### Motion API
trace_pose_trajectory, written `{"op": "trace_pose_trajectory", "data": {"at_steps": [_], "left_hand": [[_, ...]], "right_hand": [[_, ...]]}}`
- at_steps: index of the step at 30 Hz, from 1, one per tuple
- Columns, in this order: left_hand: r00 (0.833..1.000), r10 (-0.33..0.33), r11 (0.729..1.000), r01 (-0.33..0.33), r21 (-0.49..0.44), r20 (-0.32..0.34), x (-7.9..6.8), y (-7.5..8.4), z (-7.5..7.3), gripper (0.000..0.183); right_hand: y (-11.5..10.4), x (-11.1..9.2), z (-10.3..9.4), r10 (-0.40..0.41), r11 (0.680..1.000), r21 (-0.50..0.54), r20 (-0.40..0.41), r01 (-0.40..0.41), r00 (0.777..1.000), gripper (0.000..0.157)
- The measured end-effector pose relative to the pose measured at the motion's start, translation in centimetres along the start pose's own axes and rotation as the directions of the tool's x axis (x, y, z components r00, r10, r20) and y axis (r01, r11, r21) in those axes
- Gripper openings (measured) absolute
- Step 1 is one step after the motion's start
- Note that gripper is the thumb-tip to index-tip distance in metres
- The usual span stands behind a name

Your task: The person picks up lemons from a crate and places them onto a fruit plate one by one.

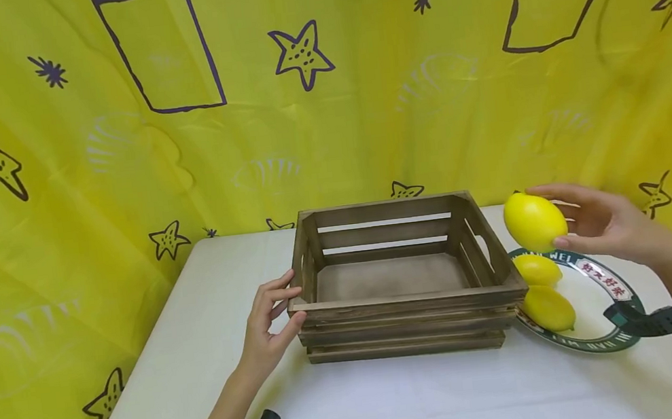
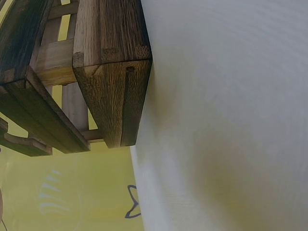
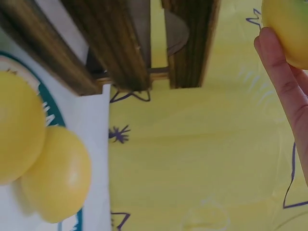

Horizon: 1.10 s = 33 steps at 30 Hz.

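Note:
A brown slatted wooden crate [image 1: 407, 306] stands on the white table, its bare floor showing inside. My left hand [image 1: 270, 319] holds its front left corner, fingers on the side rim and thumb against the front. To the right of the crate my right hand [image 1: 604, 219] grips a lemon [image 1: 535, 221] between thumb and fingers, raised above a plate [image 1: 598, 339]. On that plate lie one lemon [image 1: 537, 270] and another lemon [image 1: 548, 309]. The right wrist view shows the held lemon [image 3: 291, 33] at its edge, with a finger along it.
The white plate has a green lettered rim and sits close against the crate's right side. A yellow curtain [image 1: 365, 131] with starfish drawings hangs behind the white table [image 1: 356, 405]. Slats and a cut-out handle form the crate's right end.

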<state>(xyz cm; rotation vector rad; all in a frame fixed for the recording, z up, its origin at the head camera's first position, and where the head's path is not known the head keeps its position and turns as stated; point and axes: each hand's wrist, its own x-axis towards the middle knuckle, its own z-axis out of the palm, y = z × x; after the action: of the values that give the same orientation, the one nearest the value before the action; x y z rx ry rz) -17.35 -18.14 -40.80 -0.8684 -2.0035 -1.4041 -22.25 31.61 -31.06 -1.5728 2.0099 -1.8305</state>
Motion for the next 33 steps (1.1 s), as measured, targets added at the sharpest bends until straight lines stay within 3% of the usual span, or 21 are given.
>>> {"op": "trace_pose_trajectory", "data": {"at_steps": [6, 11, 16, 19, 22, 28, 33], "left_hand": [[1.000, -0.002, 1.000, 0.002, -0.008, -0.002, 0.0, 0.2, 0.1, 0.033], [1.000, 0.006, 1.000, -0.006, -0.009, -0.003, -0.1, 0.2, 0.2, 0.033], [1.000, 0.006, 1.000, -0.006, -0.009, 0.000, 0.0, 0.2, 0.2, 0.033], [1.000, 0.001, 1.000, -0.001, -0.005, 0.006, 0.1, 0.2, 0.2, 0.034], [1.000, -0.001, 1.000, 0.001, 0.001, 0.007, 0.1, 0.2, 0.2, 0.035], [1.000, 0.003, 1.000, -0.003, 0.010, 0.003, 0.0, 0.1, 0.2, 0.033], [1.000, 0.019, 1.000, -0.019, -0.009, -0.008, 0.1, 0.0, 0.1, 0.029]], "right_hand": [[0.8, -2.5, -0.1, 0.044, 0.999, 0.011, -0.045, -0.044, 0.998, 0.072], [1.3, -5.1, 0.0, 0.121, 0.992, -0.034, -0.115, -0.125, 0.986, 0.074], [1.8, -7.3, -0.1, 0.202, 0.971, -0.080, -0.221, -0.225, 0.954, 0.074], [2.4, -8.8, -0.1, 0.252, 0.952, -0.096, -0.294, -0.291, 0.922, 0.073], [3.1, -10.2, -0.1, 0.325, 0.905, -0.154, -0.355, -0.397, 0.877, 0.071], [4.2, -12.4, 0.3, 0.449, 0.751, -0.283, -0.446, -0.597, 0.775, 0.068], [4.8, -13.5, 0.7, 0.491, 0.712, -0.276, -0.460, -0.645, 0.739, 0.066]]}}
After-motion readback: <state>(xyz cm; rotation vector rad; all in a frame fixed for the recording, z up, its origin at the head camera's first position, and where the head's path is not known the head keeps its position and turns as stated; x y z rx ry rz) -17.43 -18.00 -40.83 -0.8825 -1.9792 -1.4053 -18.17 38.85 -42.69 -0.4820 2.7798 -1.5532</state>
